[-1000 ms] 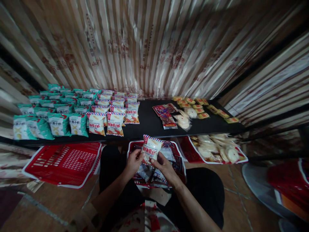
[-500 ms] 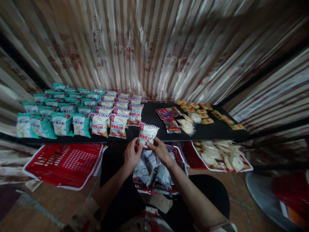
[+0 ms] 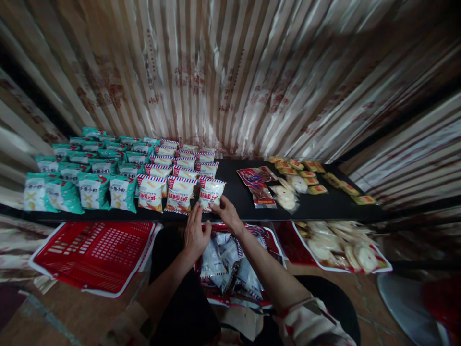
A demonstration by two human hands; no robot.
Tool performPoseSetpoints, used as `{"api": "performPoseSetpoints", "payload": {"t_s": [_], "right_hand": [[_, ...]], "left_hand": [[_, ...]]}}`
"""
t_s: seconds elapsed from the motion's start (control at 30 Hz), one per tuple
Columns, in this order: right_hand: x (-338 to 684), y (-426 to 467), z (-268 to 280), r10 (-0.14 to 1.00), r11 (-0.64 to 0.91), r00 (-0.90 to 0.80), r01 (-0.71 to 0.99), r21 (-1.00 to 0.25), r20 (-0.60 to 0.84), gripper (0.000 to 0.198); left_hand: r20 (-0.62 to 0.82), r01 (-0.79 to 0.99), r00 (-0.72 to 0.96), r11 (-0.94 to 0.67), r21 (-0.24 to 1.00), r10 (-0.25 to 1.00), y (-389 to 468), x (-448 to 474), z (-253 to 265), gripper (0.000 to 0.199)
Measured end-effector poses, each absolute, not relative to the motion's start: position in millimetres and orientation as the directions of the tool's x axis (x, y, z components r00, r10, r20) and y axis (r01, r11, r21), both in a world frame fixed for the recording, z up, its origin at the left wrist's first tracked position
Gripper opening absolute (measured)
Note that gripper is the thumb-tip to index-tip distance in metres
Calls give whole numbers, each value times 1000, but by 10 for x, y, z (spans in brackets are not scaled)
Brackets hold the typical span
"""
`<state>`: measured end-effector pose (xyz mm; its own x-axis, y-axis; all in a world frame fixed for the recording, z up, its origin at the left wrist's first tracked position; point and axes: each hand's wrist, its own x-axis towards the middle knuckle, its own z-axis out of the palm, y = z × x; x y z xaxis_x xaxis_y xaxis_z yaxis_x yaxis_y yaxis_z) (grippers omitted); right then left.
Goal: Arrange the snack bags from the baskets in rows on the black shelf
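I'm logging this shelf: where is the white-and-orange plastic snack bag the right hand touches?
In the head view, the snack bag is left of centre, near the front edge of the black shelf, just right of a matching bag.

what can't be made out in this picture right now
Head view, striped packet: lower right corner hidden by the right hand.
Head view, middle basket: floor hidden by silver packets.
Head view, yellow packets: print too small.
Head view, red object: cut off by right edge.
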<state>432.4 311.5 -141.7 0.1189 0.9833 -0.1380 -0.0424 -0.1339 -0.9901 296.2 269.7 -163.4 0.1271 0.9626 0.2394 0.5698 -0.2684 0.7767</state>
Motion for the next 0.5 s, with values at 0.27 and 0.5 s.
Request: {"api": "performPoseSetpoints", "payload": {"t_s": [0.27, 0.5], "right_hand": [[4307, 3247, -1510, 987, -96, 124, -26, -995, -98, 49], [4308, 3307, -1590, 977, -85, 205, 156, -984, -52, 42]], "left_hand": [[273, 573, 130, -297, 764, 953, 2710, 2964, -1714, 53], [326, 593, 117, -329, 735, 938, 2750, 2972, -1790, 53]]}}
